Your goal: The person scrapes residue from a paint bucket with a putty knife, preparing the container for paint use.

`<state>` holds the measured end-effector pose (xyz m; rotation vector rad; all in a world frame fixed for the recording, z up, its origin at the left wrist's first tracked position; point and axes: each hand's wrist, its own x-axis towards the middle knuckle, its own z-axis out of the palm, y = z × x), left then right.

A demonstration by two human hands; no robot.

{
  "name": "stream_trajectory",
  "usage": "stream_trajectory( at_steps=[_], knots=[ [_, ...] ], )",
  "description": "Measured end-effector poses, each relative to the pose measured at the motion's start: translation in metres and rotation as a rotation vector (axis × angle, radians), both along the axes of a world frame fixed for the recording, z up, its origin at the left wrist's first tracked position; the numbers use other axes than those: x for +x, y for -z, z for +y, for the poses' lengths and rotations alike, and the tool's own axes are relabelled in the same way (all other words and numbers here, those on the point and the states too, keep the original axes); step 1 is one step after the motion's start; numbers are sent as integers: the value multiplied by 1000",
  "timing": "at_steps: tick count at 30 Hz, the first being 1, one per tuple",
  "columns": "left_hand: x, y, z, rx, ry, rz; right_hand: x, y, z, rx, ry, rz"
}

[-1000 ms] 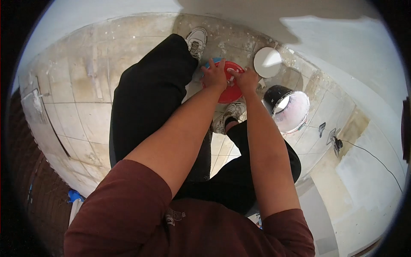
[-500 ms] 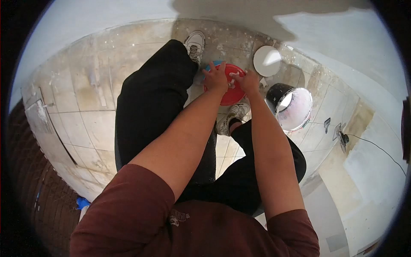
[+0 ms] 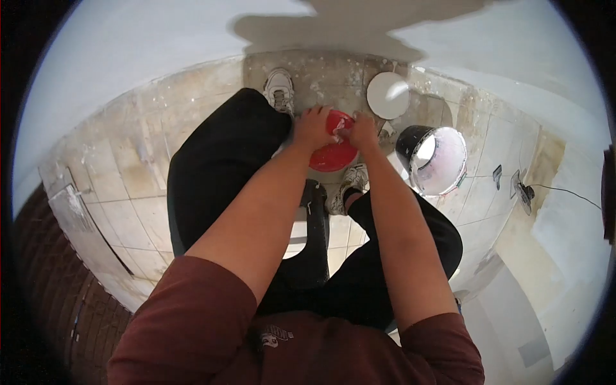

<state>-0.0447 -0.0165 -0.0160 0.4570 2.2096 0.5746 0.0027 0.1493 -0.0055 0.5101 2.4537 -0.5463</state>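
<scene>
Between my shoes, a red round lid-like piece (image 3: 333,158) is tilted in my hands, with whitish smears or scraps near its middle. My left hand (image 3: 312,128) curls over its left edge, fingers pointing away from me. On the right side, my right hand (image 3: 364,133) is closed at the rim, its fingertips partly hidden behind the knuckles. A white round disc (image 3: 388,95) lies on the floor just beyond my right hand. To the right of that hand, a black bucket (image 3: 410,142) rests tipped, its pale, smeared inside facing me.
A small scraper-like tool (image 3: 497,177) and a dark tool with a cord (image 3: 524,192) lie at the right. My shoes (image 3: 280,90) flank the red piece. The pale wall (image 3: 160,38) curves along the far side of the stained tile floor (image 3: 109,173).
My left hand has turned from spread fingers on top to a grip at the left edge. The red piece has tilted, and the blue beside it no longer shows. The view has shifted slightly.
</scene>
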Motion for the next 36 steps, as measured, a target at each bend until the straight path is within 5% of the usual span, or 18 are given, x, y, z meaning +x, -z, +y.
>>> stream_trajectory(
  at_steps=[5, 11, 14, 17, 36],
  knots=[
    [59, -4, -16, -117, -228, 250, 9, 14, -1, 19, 59, 48],
    [50, -27, 11, -399, -166, -122, -4, -3, -6, -16, 99, -119],
    [61, 0, 5, -324, -159, -7, 3, 3, -8, 60, 132, -106],
    [46, -29, 11, -414, -173, -148, -5, -8, -8, 8, 112, -154],
    [43, -27, 11, -428, -157, -208, 18, 9, -19, 172, 125, -11]
  ],
)
